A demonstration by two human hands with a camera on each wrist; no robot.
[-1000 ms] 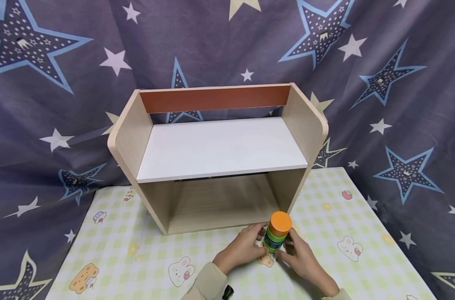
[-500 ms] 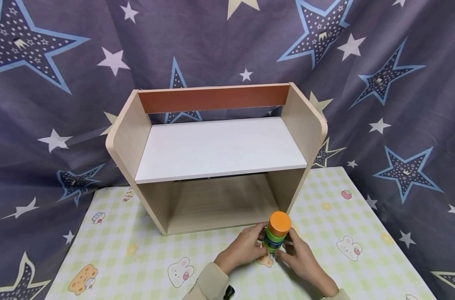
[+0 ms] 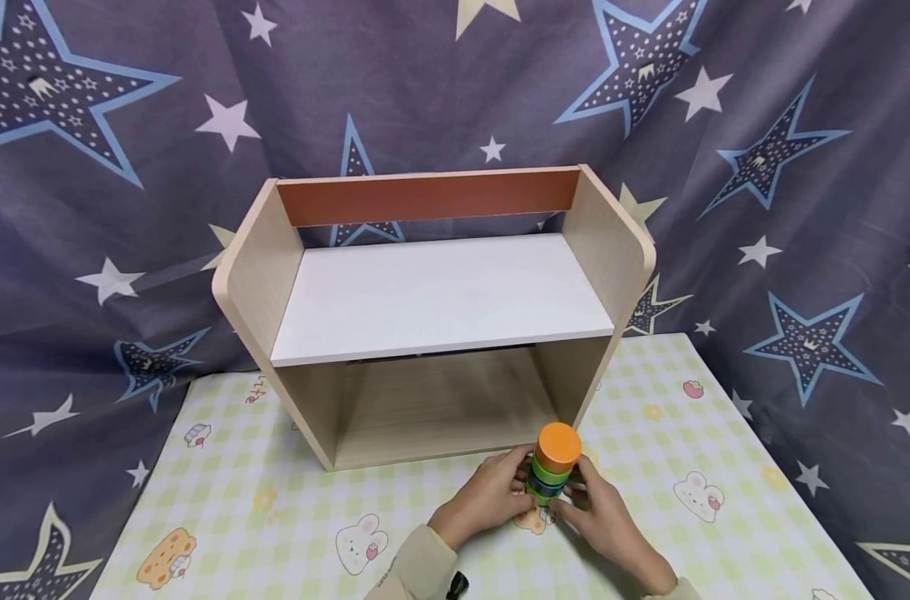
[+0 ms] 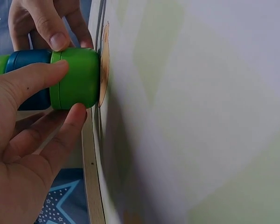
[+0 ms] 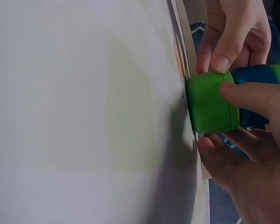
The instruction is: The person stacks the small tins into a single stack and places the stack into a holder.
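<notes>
A stack of round pieces stands upright on the table near the shelf's right front corner, an orange piece [image 3: 558, 446] on top. Below it come a green piece [image 3: 549, 473], a dark blue piece [image 4: 32, 57] and a rounded green piece [image 4: 77, 77] at the bottom. From the left, my left hand [image 3: 488, 490] pinches the bottom piece between thumb and fingers. My right hand [image 3: 603, 514] holds that same piece from the other side, its thumb on the green wall in the right wrist view. Some fingers are hidden behind the stack.
A wooden shelf unit [image 3: 440, 300] with a white upper board and a brown back rail stands just behind the hands. Green-checked cloth [image 3: 275, 542] with cartoon prints covers the table. A dark star-patterned curtain [image 3: 425, 92] hangs behind and at both sides.
</notes>
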